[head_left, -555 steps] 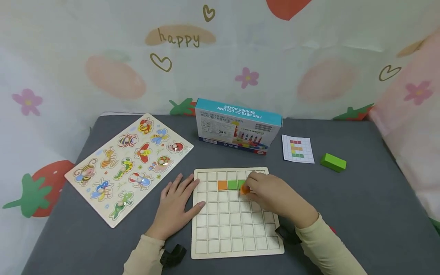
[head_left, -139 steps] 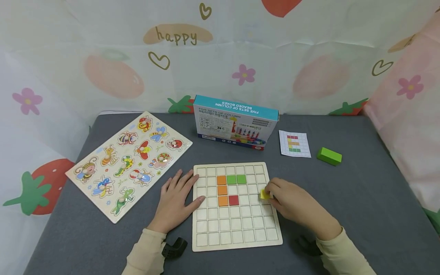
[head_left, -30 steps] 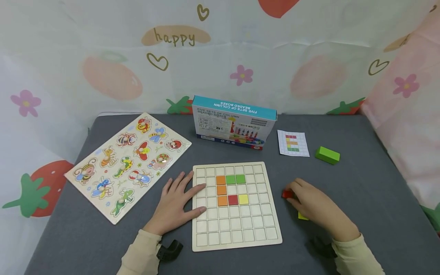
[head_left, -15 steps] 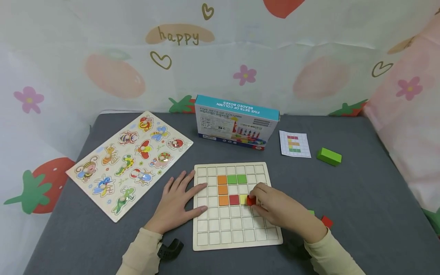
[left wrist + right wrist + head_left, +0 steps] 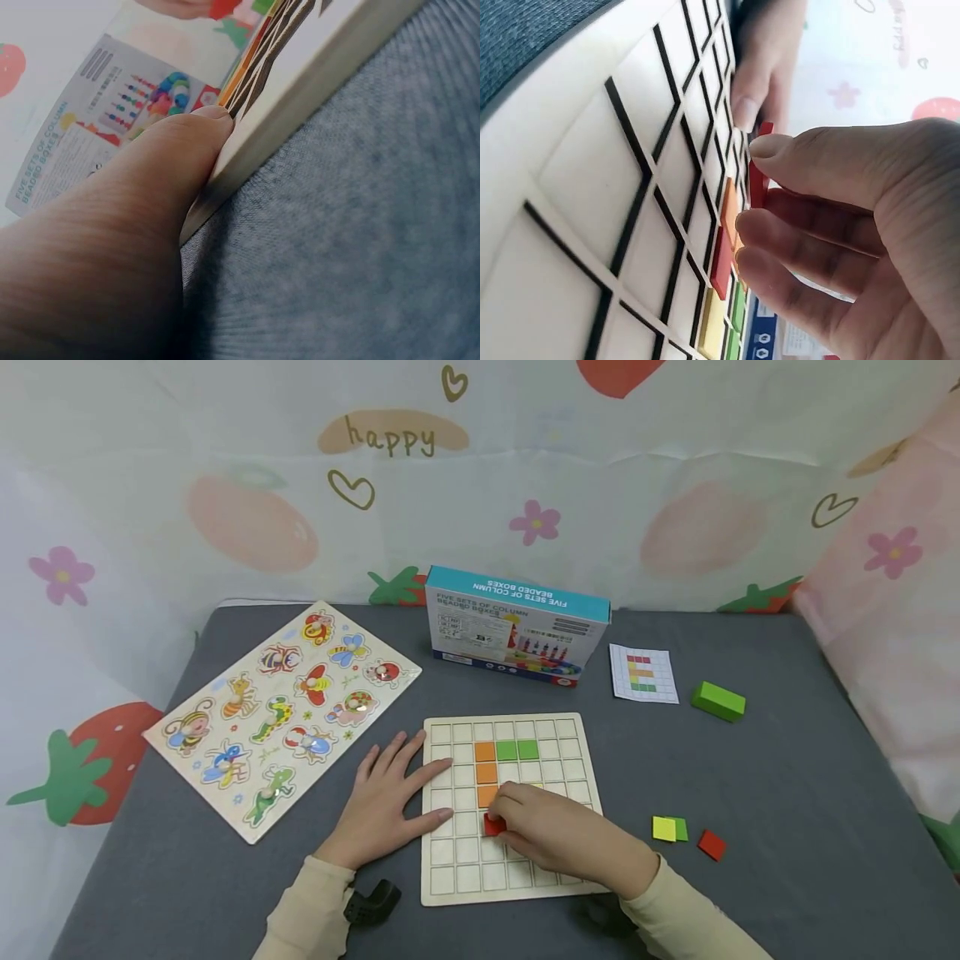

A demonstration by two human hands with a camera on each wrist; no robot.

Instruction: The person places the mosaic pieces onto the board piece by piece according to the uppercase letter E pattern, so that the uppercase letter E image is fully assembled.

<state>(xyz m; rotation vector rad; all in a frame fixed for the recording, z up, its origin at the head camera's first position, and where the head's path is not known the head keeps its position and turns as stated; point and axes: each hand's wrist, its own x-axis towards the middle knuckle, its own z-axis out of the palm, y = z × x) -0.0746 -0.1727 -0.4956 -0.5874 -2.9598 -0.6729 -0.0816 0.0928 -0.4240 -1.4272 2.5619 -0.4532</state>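
Observation:
My right hand [image 5: 558, 831] pinches a red square tile [image 5: 492, 825] between thumb and forefinger, just below the orange column on a wooden grid board [image 5: 517, 889]. In the right wrist view this red tile [image 5: 759, 169] stands on edge, tilted off the board. My left hand [image 5: 378, 818] lies with spread fingers at the board's left edge; its thumb [image 5: 214, 124] touches the rim. Set in the board are three orange tiles [image 5: 486, 773] in a column and two green tiles [image 5: 517, 750]. A red tile [image 5: 721, 266] and a yellow tile [image 5: 711, 322] are mostly hidden by my hand in the head view.
Loose yellow [image 5: 663, 828], green [image 5: 682, 829] and red [image 5: 712, 845] tiles lie right of the board. Behind them are a green block [image 5: 718, 702] and a pattern card [image 5: 644, 674]. A carton [image 5: 517, 627] stands at the back; an insect puzzle [image 5: 281, 718] lies left.
Over the longer span, two orange tiles, a red and a yellow one joined the board. Lately my right hand picked up another red tile and carried it leftward; my left hand stays put.

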